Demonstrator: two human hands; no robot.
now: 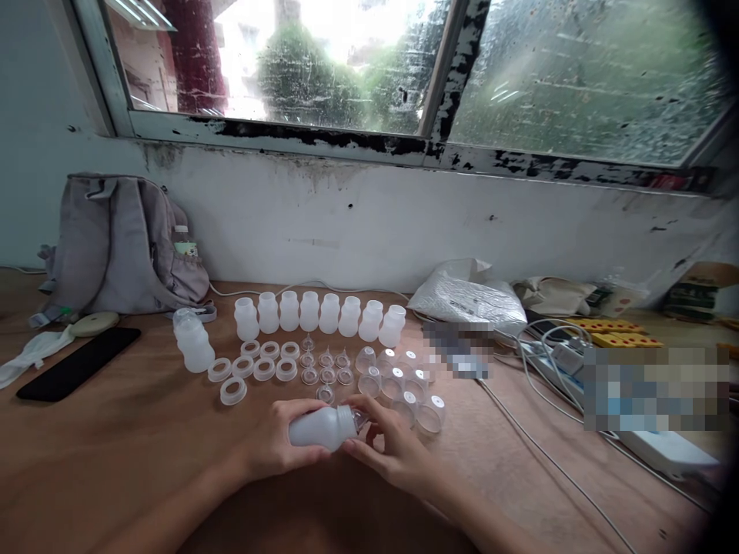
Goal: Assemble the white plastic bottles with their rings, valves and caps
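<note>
Forearms (190, 492) near us lead to our left hand (272, 448), fingers wrapped around a frosted bottle (320, 428) tilted onto its side at near centre, and our right hand (398, 445), whose thumb and forefinger grasp the clear teat (359, 419) at its right end. We judge that uneven pressure could leave the teat crooked, a loosened left grip could drop the bottle, and a stray right knuckle could knock the clear caps (396, 378) just beyond.

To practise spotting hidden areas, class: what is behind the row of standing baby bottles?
Behind the baby bottles, a thin pale cable runs along the tabletop, with the white wall beyond. Tabletop directly behind each bottle is covered, so unseen.
</note>
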